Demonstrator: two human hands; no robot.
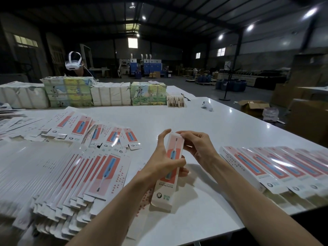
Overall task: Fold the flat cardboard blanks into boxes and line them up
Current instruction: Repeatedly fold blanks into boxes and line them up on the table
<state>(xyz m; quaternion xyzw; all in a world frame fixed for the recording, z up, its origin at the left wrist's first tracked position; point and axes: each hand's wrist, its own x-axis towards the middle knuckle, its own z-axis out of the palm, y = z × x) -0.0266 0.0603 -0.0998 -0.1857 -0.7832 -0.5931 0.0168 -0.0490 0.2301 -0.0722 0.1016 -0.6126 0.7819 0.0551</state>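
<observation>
A box is held tilted at the lower centre of the frame, above the table. It is gripped round its middle by the left hand, with the index finger raised free. Its top end is pinched by the right hand. Flat blanks are fanned at lower left, and folded boxes are lined up at right.
</observation>
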